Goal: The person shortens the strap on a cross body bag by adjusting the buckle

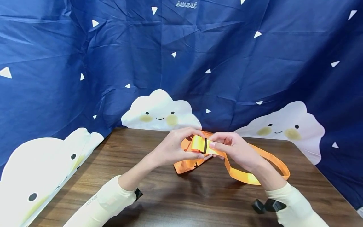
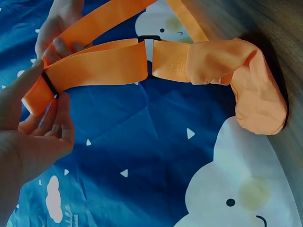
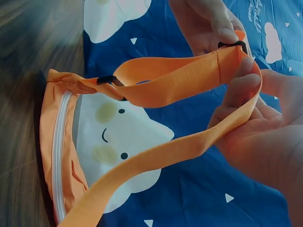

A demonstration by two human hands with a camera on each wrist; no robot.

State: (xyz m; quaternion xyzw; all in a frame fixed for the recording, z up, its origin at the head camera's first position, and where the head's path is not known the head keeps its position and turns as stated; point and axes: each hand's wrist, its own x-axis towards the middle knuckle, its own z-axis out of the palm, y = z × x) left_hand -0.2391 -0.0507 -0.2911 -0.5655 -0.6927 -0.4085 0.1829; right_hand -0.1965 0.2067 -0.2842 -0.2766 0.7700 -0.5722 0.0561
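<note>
An orange zippered waist bag (image 3: 47, 156) hangs by its webbing strap (image 1: 246, 178) close over the table. My left hand (image 1: 175, 146) pinches the black slider buckle (image 1: 205, 146) between thumb and fingers, with a short loop of strap standing out on its left. On the other side, my right hand (image 1: 238, 149) grips the strap just beside that buckle, thumb on top and fingers beneath. From there the strap sweeps right in a wide loop past the right wrist. A second black ring (image 2: 149, 38) links the strap to the bag's end in the left wrist view.
A brown wooden table (image 1: 147, 192) lies below both hands. Behind it and at its left hangs a dark blue cloth (image 1: 136, 56) with white triangles and smiling clouds. Black devices (image 1: 269, 205) are strapped at the right cuff.
</note>
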